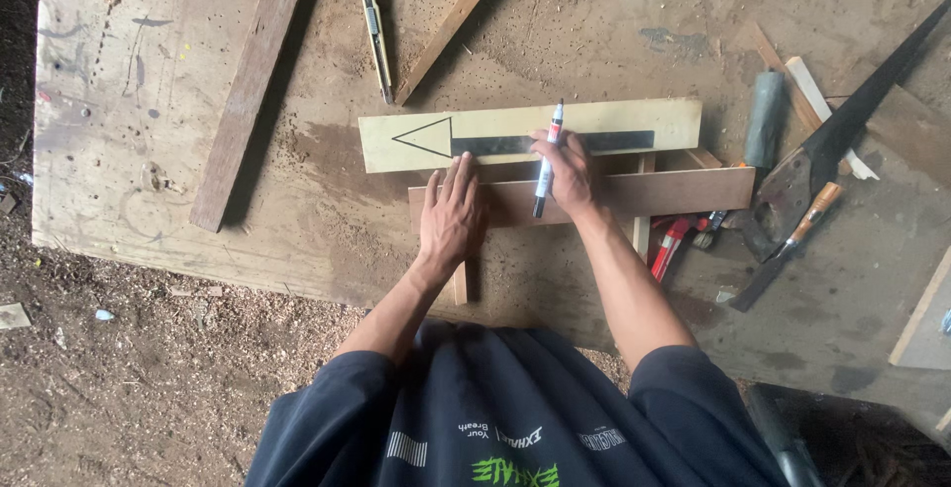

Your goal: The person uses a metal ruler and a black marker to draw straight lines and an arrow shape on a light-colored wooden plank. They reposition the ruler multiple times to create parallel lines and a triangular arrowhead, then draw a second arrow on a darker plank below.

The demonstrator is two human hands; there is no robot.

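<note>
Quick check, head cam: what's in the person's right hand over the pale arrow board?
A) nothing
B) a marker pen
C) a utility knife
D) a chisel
B: the right hand grips a black-and-white marker pen with its tip on the pale board that bears the arrow outline, while the utility knife lies untouched further up the workbench.

Soft, even daylight falls from above with only faint shadows and no glare, the whole view sharp, though the far left edge sinks into dimness.
</note>
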